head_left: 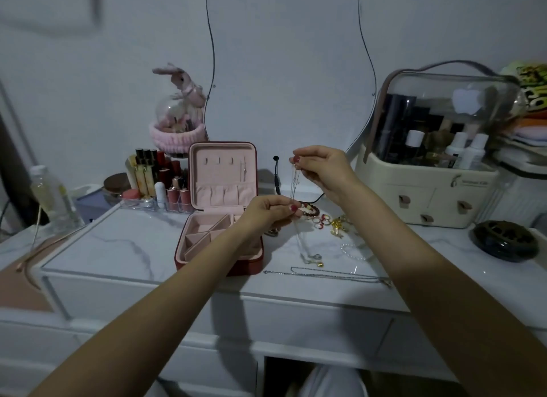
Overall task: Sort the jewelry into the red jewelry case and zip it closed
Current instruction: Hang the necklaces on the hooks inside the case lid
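— What did each grip have hold of?

— My right hand (321, 167) was up high, fingers pinched on the top of a thin chain (294, 186). My left hand (270, 213) pinched the same chain lower down. It hung between them nearly straight up and down, its tail trailing to a small pendant (316, 260) on the bench (118, 242).

— And the case?

— The red case (219, 242) stood open just left of my left hand, lid upright, hooks (219, 160) facing me. I judged the left hand nearer, so the chain's top had to travel left toward those hooks. Rings (321, 220) and a bead bracelet (310, 208) lay to the right, unsorted.
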